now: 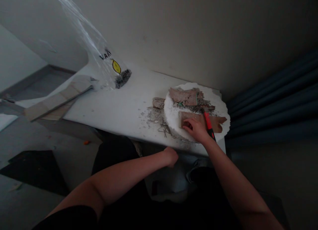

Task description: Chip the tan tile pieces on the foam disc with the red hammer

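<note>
My right hand (195,129) is over a white scallop-edged round board (171,119), fingers curled in at the left end of a flat brown cardboard-like piece (213,119). Anything pinched there is too small to make out. A tool with a red and black handle (208,122) lies across that piece, just beyond my right hand; its head is hard to see. Behind it rests a rough, torn pinkish-brown slab (186,96) with grey crumbly bits. My left hand (171,156) is below the table's front edge, curled like a fist, and its fingertips are hidden.
Grey crumbs and thin sticks (164,128) litter the white table (119,107) left of the board. A clear plastic bag (106,63) with a yellow lemon print leans on the wall. Folded cardboard (57,99) lies at the table's left end. A dark curtain (273,97) hangs right.
</note>
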`<state>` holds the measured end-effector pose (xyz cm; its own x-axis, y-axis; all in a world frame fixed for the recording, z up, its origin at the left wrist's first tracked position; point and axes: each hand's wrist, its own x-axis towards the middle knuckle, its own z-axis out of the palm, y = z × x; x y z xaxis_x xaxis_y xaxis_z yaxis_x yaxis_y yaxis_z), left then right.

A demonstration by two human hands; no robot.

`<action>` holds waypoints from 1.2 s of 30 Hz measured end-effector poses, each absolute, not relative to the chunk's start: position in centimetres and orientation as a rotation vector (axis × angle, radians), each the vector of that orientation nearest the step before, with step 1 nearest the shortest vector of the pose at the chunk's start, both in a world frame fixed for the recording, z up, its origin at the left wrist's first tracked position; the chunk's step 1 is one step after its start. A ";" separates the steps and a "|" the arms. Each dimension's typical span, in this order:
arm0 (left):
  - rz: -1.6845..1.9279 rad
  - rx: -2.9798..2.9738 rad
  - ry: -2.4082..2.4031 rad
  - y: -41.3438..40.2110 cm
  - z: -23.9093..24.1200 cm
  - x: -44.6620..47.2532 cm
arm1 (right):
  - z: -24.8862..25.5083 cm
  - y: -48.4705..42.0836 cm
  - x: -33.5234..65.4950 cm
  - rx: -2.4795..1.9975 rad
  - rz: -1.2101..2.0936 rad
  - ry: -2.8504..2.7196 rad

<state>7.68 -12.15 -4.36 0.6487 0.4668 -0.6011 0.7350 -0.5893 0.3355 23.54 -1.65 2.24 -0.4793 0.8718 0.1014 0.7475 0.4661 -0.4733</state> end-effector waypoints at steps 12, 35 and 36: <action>-0.568 2.255 0.941 -12.2 -5.2 8.4 | 2.4 -1.5 22.9 -1.320 0.440 -2.518; -0.737 2.312 0.915 -12.1 -3.9 8.3 | 2.6 -1.3 21.9 -1.385 0.122 -2.860; -0.738 2.315 0.909 -12.1 -3.8 8.3 | 2.5 -1.2 21.9 -1.378 0.131 -2.852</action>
